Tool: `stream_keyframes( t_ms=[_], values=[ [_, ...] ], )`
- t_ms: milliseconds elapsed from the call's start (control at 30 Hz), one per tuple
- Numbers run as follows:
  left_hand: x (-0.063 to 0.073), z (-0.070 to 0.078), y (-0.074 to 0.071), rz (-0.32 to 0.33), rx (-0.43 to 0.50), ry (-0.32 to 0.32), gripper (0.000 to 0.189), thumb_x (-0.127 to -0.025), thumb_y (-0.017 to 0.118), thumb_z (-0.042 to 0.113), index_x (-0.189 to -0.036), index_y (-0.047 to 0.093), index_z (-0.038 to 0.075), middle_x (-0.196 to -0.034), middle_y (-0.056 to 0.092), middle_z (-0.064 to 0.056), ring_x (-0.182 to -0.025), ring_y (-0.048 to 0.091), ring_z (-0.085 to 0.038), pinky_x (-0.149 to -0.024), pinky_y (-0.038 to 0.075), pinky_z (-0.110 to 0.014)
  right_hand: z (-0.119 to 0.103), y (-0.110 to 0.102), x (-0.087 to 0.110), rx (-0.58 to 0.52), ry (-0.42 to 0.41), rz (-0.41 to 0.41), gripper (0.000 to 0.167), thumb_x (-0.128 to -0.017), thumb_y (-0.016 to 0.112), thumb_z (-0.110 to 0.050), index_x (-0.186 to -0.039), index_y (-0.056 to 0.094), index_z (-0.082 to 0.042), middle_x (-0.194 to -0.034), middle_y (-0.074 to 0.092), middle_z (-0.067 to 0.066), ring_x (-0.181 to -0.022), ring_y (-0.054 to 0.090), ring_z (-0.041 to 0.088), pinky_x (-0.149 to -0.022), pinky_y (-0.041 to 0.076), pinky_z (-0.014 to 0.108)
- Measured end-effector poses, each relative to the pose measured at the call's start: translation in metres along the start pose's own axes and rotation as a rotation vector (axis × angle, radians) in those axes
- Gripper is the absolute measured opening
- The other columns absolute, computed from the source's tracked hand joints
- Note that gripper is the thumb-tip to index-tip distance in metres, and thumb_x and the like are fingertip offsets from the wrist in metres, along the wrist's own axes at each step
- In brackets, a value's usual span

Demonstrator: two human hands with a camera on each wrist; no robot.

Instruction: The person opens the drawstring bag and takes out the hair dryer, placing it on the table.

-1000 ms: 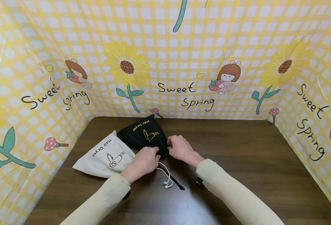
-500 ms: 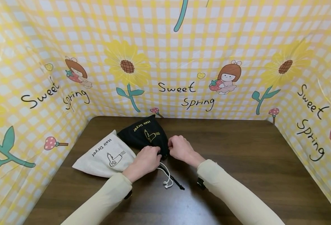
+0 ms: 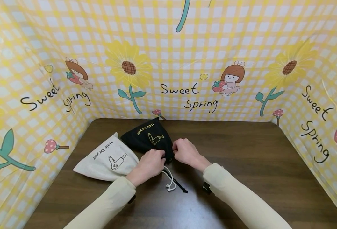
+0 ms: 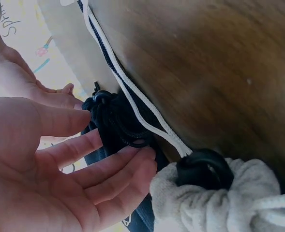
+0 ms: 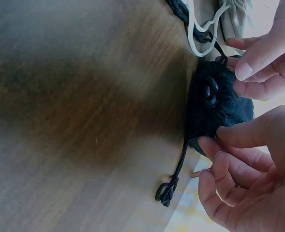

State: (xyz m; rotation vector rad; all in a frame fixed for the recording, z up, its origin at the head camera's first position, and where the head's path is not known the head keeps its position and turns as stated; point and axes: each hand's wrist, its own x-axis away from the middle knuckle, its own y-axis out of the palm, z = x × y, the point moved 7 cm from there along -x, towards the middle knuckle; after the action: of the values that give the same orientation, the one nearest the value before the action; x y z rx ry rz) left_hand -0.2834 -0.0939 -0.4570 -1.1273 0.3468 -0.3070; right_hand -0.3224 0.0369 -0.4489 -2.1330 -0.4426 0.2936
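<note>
A black drawstring bag (image 3: 141, 143) printed "Hair Dryer" in yellow lies at the back left of the table. My left hand (image 3: 149, 165) holds the near side of its gathered mouth between thumb and fingers. At the right side of that mouth, my right hand (image 3: 187, 153) pinches the cloth with thumb and forefinger. A black cord stopper (image 5: 211, 92) sits on the gathers between both hands, and a knotted black cord (image 5: 166, 193) trails out beside the right hand. Partly under my left forearm lies a light grey drawstring bag (image 3: 99, 163), its own stopper (image 4: 205, 169) near the left fingers.
White cord (image 3: 172, 178) and black cord (image 3: 182, 187) ends lie on the dark wooden table (image 3: 243, 178) in front of the hands. A yellow checked cloth (image 3: 168, 57) with printed flowers stands around the back and sides.
Both hands have shifted slightly to the right, and the black bag has slid a little with them. The grey bag and the cord ends look the same.
</note>
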Motion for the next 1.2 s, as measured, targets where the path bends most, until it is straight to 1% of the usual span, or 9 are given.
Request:
stream_keyframes(
  t_ms=[33, 67, 100, 267, 467, 767, 1067, 1200],
  values=[
    [0.001, 0.005, -0.004, -0.018, 0.014, -0.021, 0.017, -0.097, 0.069, 0.006, -0.081, 0.063, 0.011, -0.067, 0.056, -0.001, -0.063, 0.057, -0.020, -0.058, 0.049, -0.039, 0.000, 0.000, 0.001, -0.001, -0.001, -0.001, 0.007, -0.093, 0.071, -0.001, -0.089, 0.074, -0.006, -0.080, 0.066, 0.002, -0.065, 0.060, 0.017, -0.062, 0.053, 0.034],
    [0.002, 0.006, -0.004, -0.030, 0.017, -0.033, 0.017, -0.098, 0.069, 0.006, -0.082, 0.064, 0.011, -0.068, 0.056, -0.001, -0.064, 0.057, -0.020, -0.058, 0.050, -0.038, 0.001, 0.000, 0.001, -0.002, 0.001, -0.001, 0.008, -0.093, 0.070, -0.001, -0.089, 0.074, -0.006, -0.080, 0.066, 0.002, -0.065, 0.060, 0.017, -0.062, 0.054, 0.034],
    [0.003, 0.011, -0.008, -0.047, 0.024, -0.057, 0.018, -0.098, 0.069, 0.006, -0.082, 0.064, 0.010, -0.068, 0.056, -0.001, -0.064, 0.057, -0.020, -0.059, 0.050, -0.038, 0.001, 0.000, 0.002, -0.002, 0.002, -0.001, 0.008, -0.093, 0.070, -0.001, -0.089, 0.074, -0.007, -0.080, 0.066, 0.002, -0.065, 0.060, 0.017, -0.062, 0.054, 0.034],
    [0.004, 0.015, -0.006, -0.082, 0.010, -0.095, 0.014, -0.099, 0.070, 0.006, -0.086, 0.065, 0.010, -0.072, 0.057, -0.001, -0.067, 0.058, -0.018, -0.060, 0.050, -0.035, 0.003, -0.002, 0.004, 0.014, 0.007, 0.010, 0.008, -0.093, 0.071, -0.003, -0.089, 0.074, -0.008, -0.081, 0.067, 0.001, -0.066, 0.061, 0.017, -0.064, 0.055, 0.035],
    [0.004, 0.015, -0.003, -0.086, -0.008, -0.089, 0.014, -0.099, 0.070, 0.008, -0.086, 0.065, 0.011, -0.072, 0.057, -0.001, -0.066, 0.057, -0.019, -0.060, 0.050, -0.036, 0.005, -0.003, 0.006, 0.022, 0.001, 0.013, 0.007, -0.093, 0.071, -0.003, -0.091, 0.075, -0.007, -0.082, 0.068, 0.002, -0.067, 0.061, 0.017, -0.065, 0.055, 0.035],
    [0.005, 0.017, 0.002, -0.109, 0.005, -0.086, 0.011, -0.100, 0.070, 0.010, -0.090, 0.067, 0.012, -0.074, 0.057, 0.000, -0.067, 0.058, -0.018, -0.061, 0.050, -0.035, 0.006, -0.004, 0.010, 0.009, 0.000, 0.003, 0.006, -0.092, 0.072, -0.002, -0.090, 0.075, -0.008, -0.083, 0.068, 0.002, -0.067, 0.061, 0.017, -0.066, 0.056, 0.035],
    [0.008, 0.022, -0.001, -0.087, -0.005, -0.071, 0.011, -0.099, 0.070, 0.008, -0.089, 0.067, 0.011, -0.075, 0.058, -0.002, -0.070, 0.059, -0.020, -0.062, 0.052, -0.038, 0.007, -0.006, 0.014, 0.020, -0.013, 0.022, 0.006, -0.092, 0.074, -0.003, -0.088, 0.075, -0.008, -0.082, 0.068, 0.001, -0.067, 0.061, 0.016, -0.066, 0.056, 0.036],
    [0.010, 0.025, -0.001, -0.074, -0.011, -0.046, 0.015, -0.098, 0.071, 0.007, -0.085, 0.065, 0.012, -0.073, 0.057, -0.001, -0.068, 0.058, -0.019, -0.061, 0.051, -0.039, 0.007, -0.007, 0.017, 0.029, -0.014, 0.030, 0.007, -0.091, 0.073, -0.002, -0.087, 0.075, -0.008, -0.082, 0.068, 0.001, -0.066, 0.060, 0.015, -0.064, 0.056, 0.036]
  ],
)
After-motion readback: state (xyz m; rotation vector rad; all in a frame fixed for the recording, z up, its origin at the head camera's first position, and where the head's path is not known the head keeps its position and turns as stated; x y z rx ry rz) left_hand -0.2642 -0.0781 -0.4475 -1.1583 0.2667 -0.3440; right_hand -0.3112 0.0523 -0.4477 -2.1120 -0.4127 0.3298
